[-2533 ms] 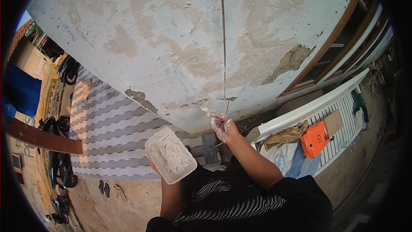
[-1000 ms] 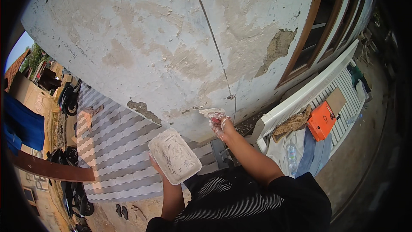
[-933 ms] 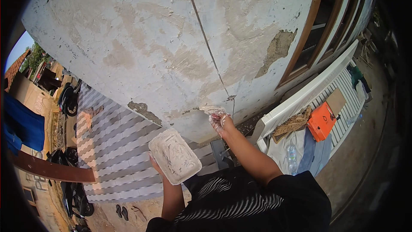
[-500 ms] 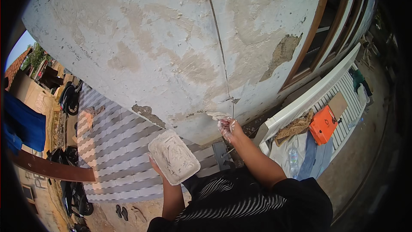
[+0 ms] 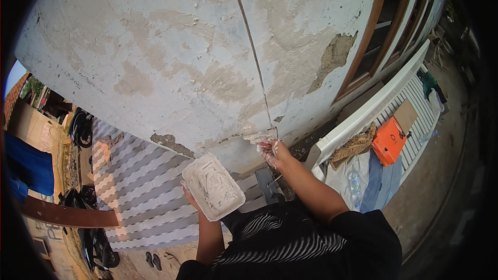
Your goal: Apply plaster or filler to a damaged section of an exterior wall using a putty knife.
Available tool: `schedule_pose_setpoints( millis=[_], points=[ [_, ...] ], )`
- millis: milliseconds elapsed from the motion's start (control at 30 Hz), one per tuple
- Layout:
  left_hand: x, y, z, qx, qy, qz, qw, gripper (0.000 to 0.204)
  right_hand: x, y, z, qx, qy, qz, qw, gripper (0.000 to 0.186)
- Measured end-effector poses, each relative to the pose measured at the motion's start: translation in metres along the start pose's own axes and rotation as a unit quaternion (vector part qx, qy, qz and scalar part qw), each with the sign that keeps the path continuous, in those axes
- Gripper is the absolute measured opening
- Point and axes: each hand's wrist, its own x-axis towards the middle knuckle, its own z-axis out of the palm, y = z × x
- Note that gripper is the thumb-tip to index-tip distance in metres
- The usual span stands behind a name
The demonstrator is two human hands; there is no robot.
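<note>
My right hand (image 5: 272, 153), smeared with white paste, grips a scraper (image 5: 259, 138) with a red handle and a paste-covered blade. The blade is at the lower wall (image 5: 176, 62), by the bottom of a long vertical crack (image 5: 246, 36); whether it touches the surface is hard to tell. My left hand (image 5: 191, 194) holds a pale rectangular tub (image 5: 212, 186) of white paste to the left of it, its fingers mostly hidden behind the tub. The wall is white and blotched with beige patches and flaked spots.
Right: wood-framed windows (image 5: 384, 26), a white slatted bench (image 5: 415, 98) bearing an orange bag (image 5: 389, 140), cloths and a bottle (image 5: 355, 186). Left: striped tiles (image 5: 135, 192), motorbikes (image 5: 83, 127), a blue cloth (image 5: 28, 166), a brown beam (image 5: 70, 212) and sandals (image 5: 153, 260).
My right hand shifted slightly right half a second ago and is back leftward now, staying low by the crack. The tub has barely moved, while the view has swung slightly.
</note>
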Motion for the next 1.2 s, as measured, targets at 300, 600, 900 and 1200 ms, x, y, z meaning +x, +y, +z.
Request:
schedule_pose_setpoints(
  millis=[300,600,900,1200],
  points=[
    [-0.002,0.002,0.029,0.000,-0.021,-0.005,1.000,0.078,-0.005,-0.048,0.021,0.161,-0.034,-0.089,0.982,0.013],
    [0.002,-0.002,0.028,0.005,-0.044,-0.047,0.998,0.078,-0.004,-0.037,-0.028,0.030,0.012,-0.094,0.995,0.012],
    [0.001,0.001,0.018,0.001,-0.026,-0.026,0.999,0.079,0.051,-0.075,-0.055,-0.166,0.090,-0.161,0.969,0.016],
    [-0.006,0.003,0.012,0.002,-0.035,-0.017,0.999,0.079,0.046,-0.117,-0.041,-0.131,0.030,-0.137,0.981,0.014]
  ],
)
